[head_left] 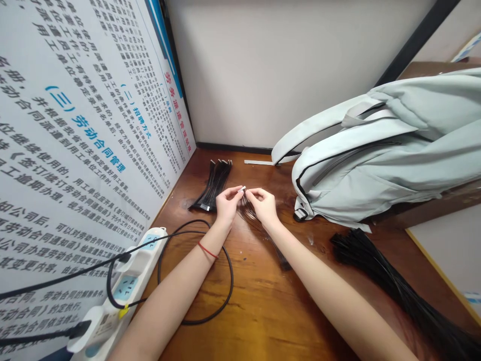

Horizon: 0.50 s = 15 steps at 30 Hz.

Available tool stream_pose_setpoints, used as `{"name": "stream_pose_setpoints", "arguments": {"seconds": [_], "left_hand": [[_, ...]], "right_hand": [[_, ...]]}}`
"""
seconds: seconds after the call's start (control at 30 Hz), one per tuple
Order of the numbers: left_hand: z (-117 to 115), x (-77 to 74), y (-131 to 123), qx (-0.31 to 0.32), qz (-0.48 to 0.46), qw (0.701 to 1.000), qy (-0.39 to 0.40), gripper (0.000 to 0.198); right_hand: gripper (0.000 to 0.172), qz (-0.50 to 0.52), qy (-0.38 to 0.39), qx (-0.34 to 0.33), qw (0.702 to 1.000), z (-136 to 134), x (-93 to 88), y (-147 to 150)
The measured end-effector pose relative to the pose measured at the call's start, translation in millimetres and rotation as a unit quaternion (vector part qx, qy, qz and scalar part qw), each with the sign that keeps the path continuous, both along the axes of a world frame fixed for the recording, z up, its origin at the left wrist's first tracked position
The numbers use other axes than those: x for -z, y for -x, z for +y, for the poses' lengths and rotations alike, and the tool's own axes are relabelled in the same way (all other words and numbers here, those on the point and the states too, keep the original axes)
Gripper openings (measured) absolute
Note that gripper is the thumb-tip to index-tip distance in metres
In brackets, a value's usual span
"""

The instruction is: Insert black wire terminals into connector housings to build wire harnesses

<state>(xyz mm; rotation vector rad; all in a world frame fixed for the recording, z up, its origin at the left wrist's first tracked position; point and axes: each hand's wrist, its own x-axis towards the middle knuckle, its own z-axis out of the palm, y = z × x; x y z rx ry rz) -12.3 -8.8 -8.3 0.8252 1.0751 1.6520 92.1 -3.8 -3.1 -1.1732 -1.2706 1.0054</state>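
Observation:
Fingertips of my left hand (227, 203) pinch a small white connector (243, 188) over the middle of the table. Close against it, my right hand (264, 201) is closed in a pinch on thin black wires (248, 213). The wires run down from the fingers and pass beside my right forearm, ending in a dark bunch (284, 262) on the table. Just beyond my left hand lies a bundle of black wires (215, 183) with small pale tips at the far end and a white band near its close end. The exact contact at the fingertips is too small to make out.
A pale grey-green backpack (376, 155) lies at the right, its straps reaching the table. A long black wire bundle (394, 286) rests in front of it. At left, a white power strip (141, 265) has plugs and a looped black cable (230, 271). Printed panels flank the wooden table (240, 311).

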Motion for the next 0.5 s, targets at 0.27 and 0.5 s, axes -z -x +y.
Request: {"name": "stream_pose_setpoints", "arguments": {"seconds": [0.27, 0.5], "left_hand": [[-0.7, -1.5, -0.4, 0.002, 0.003, 1.0, 0.001, 0.024], [-1.7, -2.7, -0.7, 0.006, 0.005, 1.0, 0.003, 0.023]], "right_hand": [[0.023, -0.012, -0.016, 0.008, 1.0, -0.4, 0.9, 0.1], [0.02, -0.035, -0.028, 0.017, 0.999, -1.8, -0.7, -0.6]]}}
